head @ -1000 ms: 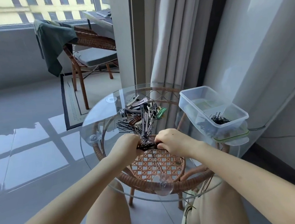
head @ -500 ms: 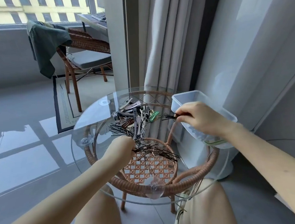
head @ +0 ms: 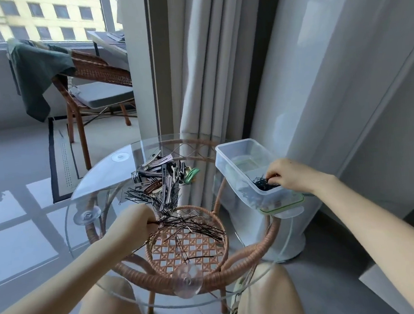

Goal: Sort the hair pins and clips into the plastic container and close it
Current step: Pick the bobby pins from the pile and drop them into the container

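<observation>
Light, slick hair pins (head: 192,227), best pinched mid-bunch; left hand (head: 136,223) grips some lower centre, right hand (head: 287,176) curls on others inside plastic container (head: 235,151)

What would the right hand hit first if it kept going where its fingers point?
The heap of black hair pins in the plastic container: the fingertips of the right hand point down into it and seem to touch it.

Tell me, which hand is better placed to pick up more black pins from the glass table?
Probably the left. The left hand grips the loose black pins on the table; the right hand is apart, reaching into the plastic container.
</observation>
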Available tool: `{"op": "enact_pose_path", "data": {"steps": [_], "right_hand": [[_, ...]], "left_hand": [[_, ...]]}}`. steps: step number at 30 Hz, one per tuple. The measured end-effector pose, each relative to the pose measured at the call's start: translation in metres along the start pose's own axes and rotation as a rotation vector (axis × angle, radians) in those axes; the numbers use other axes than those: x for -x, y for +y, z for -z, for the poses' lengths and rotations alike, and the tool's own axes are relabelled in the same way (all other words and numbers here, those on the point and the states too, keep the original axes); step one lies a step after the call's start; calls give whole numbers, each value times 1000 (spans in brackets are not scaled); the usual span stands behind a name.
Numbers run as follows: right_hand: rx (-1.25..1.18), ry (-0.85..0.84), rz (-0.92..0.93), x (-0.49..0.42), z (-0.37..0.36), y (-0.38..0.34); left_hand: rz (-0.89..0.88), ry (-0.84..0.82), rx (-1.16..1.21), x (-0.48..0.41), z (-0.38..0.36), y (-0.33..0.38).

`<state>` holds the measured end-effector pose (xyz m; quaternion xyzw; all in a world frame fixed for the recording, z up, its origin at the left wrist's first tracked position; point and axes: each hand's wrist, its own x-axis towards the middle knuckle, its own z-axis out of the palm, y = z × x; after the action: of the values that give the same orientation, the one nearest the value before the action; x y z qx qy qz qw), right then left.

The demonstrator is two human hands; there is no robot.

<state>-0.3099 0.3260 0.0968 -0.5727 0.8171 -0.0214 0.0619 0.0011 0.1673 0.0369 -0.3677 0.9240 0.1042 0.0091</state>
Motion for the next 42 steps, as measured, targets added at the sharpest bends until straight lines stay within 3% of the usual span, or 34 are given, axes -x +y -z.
{"op": "enact_pose_path", "data": {"steps": [5, 11, 20, 28, 32, 38, 40, 42], "right_hand": [[-76, 8, -28, -1, 0, -2], [-124, 198, -42, 9, 6, 5], [-108, 363, -94, 37, 18, 14], [-144, 357, -140, 52, 7, 19], [-163, 328, -119, 59, 6, 13], [-339, 390, 36, 78, 8, -29], [-417, 242, 132, 86, -3, -54], [-345, 62, 141, 87, -26, -74]], "left_hand": [[-5, 20, 66, -5, 21, 6], [-59, 77, 137, -20, 47, 31], [-316, 160, 278, -75, 92, 147], [-388, 4, -41, -123, 48, 238], [-425, -113, -258, -124, 38, 235], [-372, 70, 114, -93, 69, 168], [-324, 88, 88, -73, 72, 127], [-199, 35, 33, -50, 66, 84]]}}
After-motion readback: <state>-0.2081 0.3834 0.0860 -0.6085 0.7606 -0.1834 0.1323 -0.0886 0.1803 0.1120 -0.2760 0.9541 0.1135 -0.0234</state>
